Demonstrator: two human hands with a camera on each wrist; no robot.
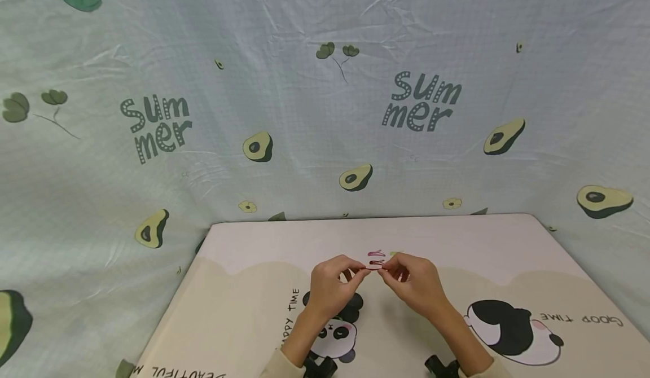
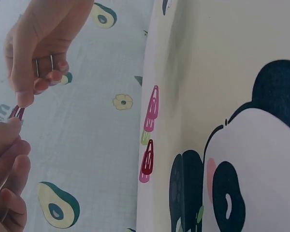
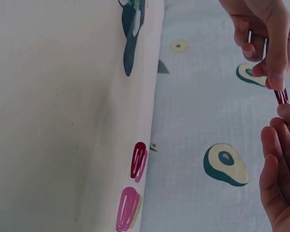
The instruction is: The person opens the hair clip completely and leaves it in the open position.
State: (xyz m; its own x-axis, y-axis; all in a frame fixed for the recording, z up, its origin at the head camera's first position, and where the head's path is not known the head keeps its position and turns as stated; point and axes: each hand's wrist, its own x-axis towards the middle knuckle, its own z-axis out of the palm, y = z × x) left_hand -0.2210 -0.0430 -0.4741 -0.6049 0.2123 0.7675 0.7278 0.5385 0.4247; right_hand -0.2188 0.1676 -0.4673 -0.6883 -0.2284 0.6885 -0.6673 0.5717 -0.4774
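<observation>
Above the table, a dark red snap hair clip (image 1: 374, 268) is stretched level between my two hands. My left hand (image 1: 332, 288) pinches one end with thumb and index finger, and my right hand (image 1: 416, 285) pinches the other end the same way. Fingertips cover both ends, leaving only the slotted middle of the clip showing in the wrist views. Just beyond the hands, more snap clips lie on the table: a red clip (image 2: 148, 157) partly over a pink one, and another pink clip (image 2: 153, 102) overlapping further pink and green clips (image 2: 145, 138).
The table (image 1: 244, 242) has a pale printed cover with a panda (image 1: 335, 335) near the left forearm and a black-and-white dog (image 1: 513, 333) on the right. Behind its far edge hangs a cloth (image 1: 304, 101) printed with avocados.
</observation>
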